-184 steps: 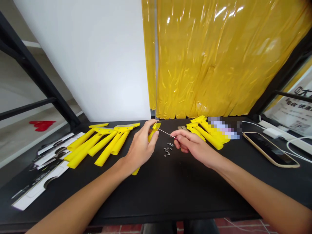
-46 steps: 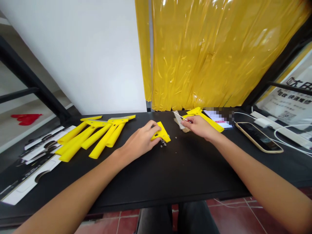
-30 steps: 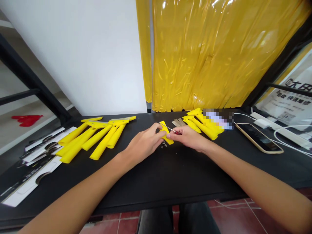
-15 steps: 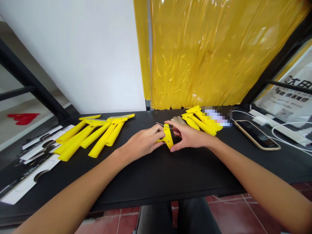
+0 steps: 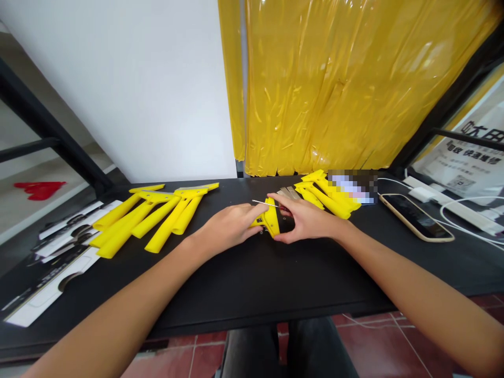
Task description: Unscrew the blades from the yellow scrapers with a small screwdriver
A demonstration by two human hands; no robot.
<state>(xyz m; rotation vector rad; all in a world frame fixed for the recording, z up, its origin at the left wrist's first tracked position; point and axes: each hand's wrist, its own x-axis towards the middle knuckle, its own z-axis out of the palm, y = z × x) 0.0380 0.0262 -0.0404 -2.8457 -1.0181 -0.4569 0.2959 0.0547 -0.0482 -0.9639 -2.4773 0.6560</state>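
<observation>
My left hand (image 5: pixel 228 226) is closed on the handle side of a yellow scraper-like tool (image 5: pixel 271 218), above the middle of the black table (image 5: pixel 252 283). At the tool's wide black-edged side, my right hand (image 5: pixel 301 218) grips it with thumb and fingers. A thin metal shaft (image 5: pixel 262 202) sticks out leftward from under the right fingers; its reddish handle is mostly hidden in that hand. Several yellow tools (image 5: pixel 157 215) lie to the left. More yellow pieces (image 5: pixel 331 197) rest just beyond the right hand, beside thin metal plates (image 5: pixel 289 192).
A phone (image 5: pixel 416 217) lies at the right beside a white power strip (image 5: pixel 452 205) and cables. White and black packaging (image 5: pixel 51 289) is at the left. Yellow plastic film (image 5: pixel 334 84) and a white panel (image 5: pixel 157 89) stand behind the table.
My left fingers have shifted on the tool, and more of its yellow handle side with a dark marking now shows. The right hand keeps its grip, with the tool turned slightly.
</observation>
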